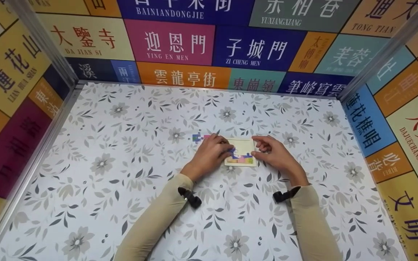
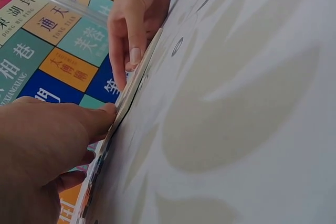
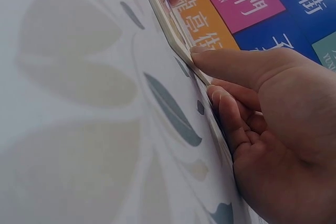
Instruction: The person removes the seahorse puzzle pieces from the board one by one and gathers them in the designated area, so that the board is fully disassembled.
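A small jigsaw tray [image 1: 240, 165] with a pale frame lies on the patterned tabletop. Blue, pink and yellow-green pieces fill its lower part, while the pale base shows above. My left hand [image 1: 212, 154] reaches over the tray's left side, thumb and index finger pinching a blue puzzle piece [image 1: 233, 149] there; the fingers partly hide it. On the opposite side, my right hand [image 1: 275, 156] holds the tray's right edge, its thumb lower and its index finger near the top corner. The right wrist view shows the thumb [image 3: 226, 64] against the frame and the other fingers curled beside it.
Beyond my left hand lie loose puzzle pieces, a blue-green one [image 1: 196, 137] and a pink one [image 1: 207, 137] partly covered by the hand. Panels with large lettering [image 1: 172, 43] enclose the floral tabletop [image 1: 103, 203] at the back and sides.
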Action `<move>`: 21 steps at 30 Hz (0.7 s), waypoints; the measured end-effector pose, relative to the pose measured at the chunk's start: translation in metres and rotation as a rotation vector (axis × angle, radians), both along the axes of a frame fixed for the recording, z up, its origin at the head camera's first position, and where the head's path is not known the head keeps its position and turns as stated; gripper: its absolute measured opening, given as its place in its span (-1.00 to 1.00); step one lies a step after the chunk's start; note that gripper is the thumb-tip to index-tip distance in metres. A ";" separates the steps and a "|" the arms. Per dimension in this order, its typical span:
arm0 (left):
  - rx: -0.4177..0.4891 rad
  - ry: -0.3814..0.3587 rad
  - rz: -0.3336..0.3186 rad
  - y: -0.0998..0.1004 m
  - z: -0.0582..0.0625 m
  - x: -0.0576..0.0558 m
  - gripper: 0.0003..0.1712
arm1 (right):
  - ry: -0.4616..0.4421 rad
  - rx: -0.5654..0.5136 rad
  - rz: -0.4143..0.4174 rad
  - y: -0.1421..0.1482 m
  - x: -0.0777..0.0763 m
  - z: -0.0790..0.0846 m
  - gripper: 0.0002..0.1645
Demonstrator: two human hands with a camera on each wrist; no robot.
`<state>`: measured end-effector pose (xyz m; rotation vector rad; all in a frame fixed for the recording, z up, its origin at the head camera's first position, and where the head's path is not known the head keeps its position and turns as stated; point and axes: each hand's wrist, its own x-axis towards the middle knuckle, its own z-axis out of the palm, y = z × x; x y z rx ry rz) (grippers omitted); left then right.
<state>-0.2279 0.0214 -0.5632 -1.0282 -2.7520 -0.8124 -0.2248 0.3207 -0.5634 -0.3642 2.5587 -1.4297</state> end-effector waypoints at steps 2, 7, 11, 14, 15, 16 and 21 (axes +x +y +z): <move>0.005 -0.001 0.000 0.001 0.000 0.000 -0.64 | -0.003 -0.002 0.003 0.001 0.000 0.000 -0.27; 0.018 0.014 -0.001 0.002 -0.001 0.000 -0.63 | -0.014 -0.009 0.014 0.002 0.001 0.000 -0.27; 0.031 0.020 0.002 0.000 0.001 0.000 -0.62 | -0.016 -0.009 0.010 0.001 0.000 0.001 -0.28; 0.053 0.026 0.008 -0.003 0.002 -0.001 -0.62 | -0.008 -0.005 0.002 0.001 0.001 0.001 -0.29; 0.060 0.029 0.011 -0.005 0.002 -0.001 -0.62 | -0.003 -0.003 0.000 0.000 0.001 0.001 -0.29; 0.067 0.036 0.014 -0.007 0.003 -0.001 -0.62 | 0.001 -0.003 -0.002 0.000 0.001 0.001 -0.29; 0.103 0.074 0.022 -0.018 0.004 -0.002 -0.64 | -0.001 -0.013 -0.001 0.001 0.002 0.001 -0.29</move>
